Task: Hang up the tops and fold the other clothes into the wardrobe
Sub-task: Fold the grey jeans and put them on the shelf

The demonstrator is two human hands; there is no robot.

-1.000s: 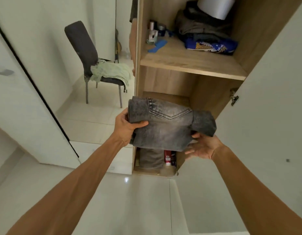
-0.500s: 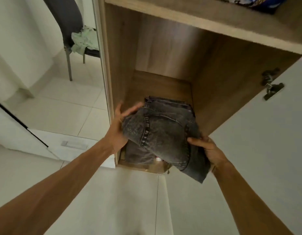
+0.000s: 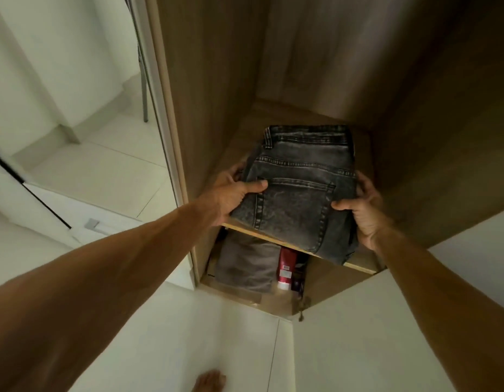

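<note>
Your bare foot shows at 6 o'clock on the white floor, and both your forearms reach up from the bottom corners into the wardrobe. The white door stands open at 5 o'clock, under your right arm.

Next comes the bottom compartment, where a folded grey cloth lies with a red bottle touching its 3 o'clock side.

Above that, the folded jeans lie on the shelf, back pocket up, their near end hanging over the shelf's front edge. Your hands are apart with the jeans between them. Your left hand grips the 9 o'clock edge with its thumb on top of the denim. Your right hand clamps the 3 o'clock edge, thumb on top and fingers curled round the side. The waistband sits at 12 o'clock, toward the back wall.

Farthest off, at 10 o'clock past the wardrobe's side panel, a chair leg stands on the tiles.
</note>
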